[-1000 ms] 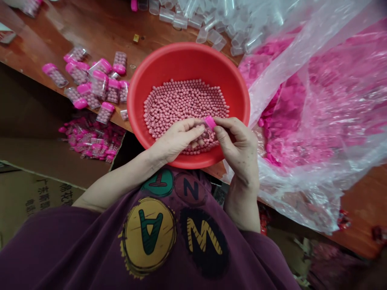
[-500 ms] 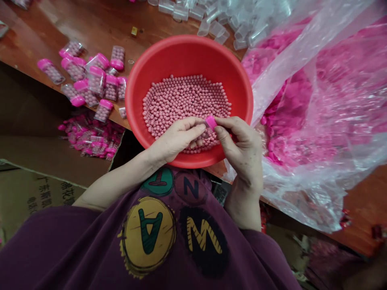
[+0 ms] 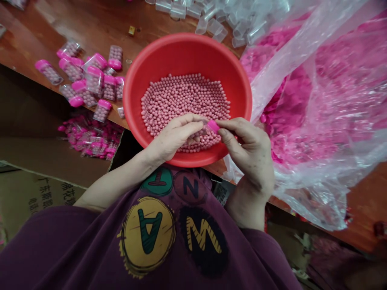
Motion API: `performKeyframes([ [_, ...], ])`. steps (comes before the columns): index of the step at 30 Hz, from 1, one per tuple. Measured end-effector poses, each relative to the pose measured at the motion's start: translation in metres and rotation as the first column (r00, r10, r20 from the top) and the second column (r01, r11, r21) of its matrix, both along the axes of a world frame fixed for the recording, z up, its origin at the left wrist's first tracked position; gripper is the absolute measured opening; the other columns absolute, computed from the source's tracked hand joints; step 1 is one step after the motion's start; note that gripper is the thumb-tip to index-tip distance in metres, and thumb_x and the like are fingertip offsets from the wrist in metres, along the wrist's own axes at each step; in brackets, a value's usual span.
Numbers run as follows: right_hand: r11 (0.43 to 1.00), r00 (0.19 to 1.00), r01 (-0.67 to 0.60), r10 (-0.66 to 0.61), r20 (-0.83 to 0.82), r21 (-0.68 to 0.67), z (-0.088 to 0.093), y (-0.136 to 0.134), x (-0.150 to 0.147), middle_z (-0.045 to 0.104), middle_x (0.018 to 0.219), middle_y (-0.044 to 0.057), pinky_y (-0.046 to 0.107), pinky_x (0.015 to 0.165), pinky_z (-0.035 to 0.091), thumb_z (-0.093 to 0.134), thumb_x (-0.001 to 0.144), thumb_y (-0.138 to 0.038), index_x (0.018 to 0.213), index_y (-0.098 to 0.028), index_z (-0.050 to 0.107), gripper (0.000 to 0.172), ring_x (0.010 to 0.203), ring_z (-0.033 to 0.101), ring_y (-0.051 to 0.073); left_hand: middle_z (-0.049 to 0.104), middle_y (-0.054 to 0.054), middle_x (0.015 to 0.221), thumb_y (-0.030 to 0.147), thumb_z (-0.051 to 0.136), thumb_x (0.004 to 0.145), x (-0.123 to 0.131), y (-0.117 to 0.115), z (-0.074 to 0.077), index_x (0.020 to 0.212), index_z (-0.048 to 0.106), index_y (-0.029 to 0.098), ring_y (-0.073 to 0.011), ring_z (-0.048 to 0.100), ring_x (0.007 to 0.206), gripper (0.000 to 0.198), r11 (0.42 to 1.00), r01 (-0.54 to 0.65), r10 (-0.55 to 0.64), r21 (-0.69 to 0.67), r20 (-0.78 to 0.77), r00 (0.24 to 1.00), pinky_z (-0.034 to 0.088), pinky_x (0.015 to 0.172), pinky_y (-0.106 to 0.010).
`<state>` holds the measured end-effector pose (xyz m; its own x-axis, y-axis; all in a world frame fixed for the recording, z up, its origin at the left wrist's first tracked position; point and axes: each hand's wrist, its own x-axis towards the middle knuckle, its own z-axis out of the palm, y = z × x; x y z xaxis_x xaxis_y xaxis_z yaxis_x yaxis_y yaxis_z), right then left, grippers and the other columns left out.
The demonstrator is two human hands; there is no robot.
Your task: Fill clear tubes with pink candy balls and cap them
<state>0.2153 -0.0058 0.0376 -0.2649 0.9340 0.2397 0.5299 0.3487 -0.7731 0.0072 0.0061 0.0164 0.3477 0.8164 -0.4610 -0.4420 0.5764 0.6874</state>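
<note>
My left hand [image 3: 177,135] is closed around a small clear plastic bottle, mostly hidden by my fingers. A bright pink cap [image 3: 213,126] sits at the bottle's right end. Thumb and forefinger of my right hand [image 3: 248,149] pinch at the cap's right side; whether it is fully seated I cannot tell. Both hands are over the near right part of a red plastic basin [image 3: 187,48]. Below and beyond them, many small pink beads [image 3: 184,96] cover the basin's bottom.
Capped bottles of beads [image 3: 94,80] lie on the wooden table [image 3: 90,24] at left. More fill a cardboard box [image 3: 39,151] below the edge. Clear empty bottles [image 3: 217,28] are heaped at the back. A plastic bag [image 3: 290,80] of pink caps spreads at right.
My right hand has shifted slightly right and turned, its fingertips now at the cap's outer side. The cap has moved a little right and down. My left hand keeps its grip.
</note>
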Motion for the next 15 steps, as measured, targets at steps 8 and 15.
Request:
performKeyframes([
  [8,0.991,0.991,0.108,-0.102,-0.087,0.074,-0.016,0.000,-0.025,0.083,0.102,0.003,0.038,0.082,0.066,0.069,0.109,-0.033,0.119,-0.027,0.084,0.018,0.089,0.076,0.019,0.065,-0.001,0.085,0.021,0.066,0.102,0.003,0.001,0.001,0.090,0.073,0.015,-0.0090,0.057,0.073,0.015,0.996,0.056,-0.051,0.071,-0.075,0.996,0.047,0.065,-0.019],
  [15,0.951,0.975,0.216,-0.199,-0.100,0.220,-0.036,-0.006,-0.044,0.081,0.104,0.004,0.040,0.088,0.066,0.065,0.110,-0.024,0.119,-0.025,0.081,0.018,0.097,0.077,0.020,0.060,0.001,0.084,0.022,0.071,0.104,0.003,-0.002,-0.011,0.098,0.075,0.016,-0.0081,0.055,0.071,0.010,0.985,0.017,-0.012,0.170,-0.028,1.000,0.048,0.066,-0.018],
])
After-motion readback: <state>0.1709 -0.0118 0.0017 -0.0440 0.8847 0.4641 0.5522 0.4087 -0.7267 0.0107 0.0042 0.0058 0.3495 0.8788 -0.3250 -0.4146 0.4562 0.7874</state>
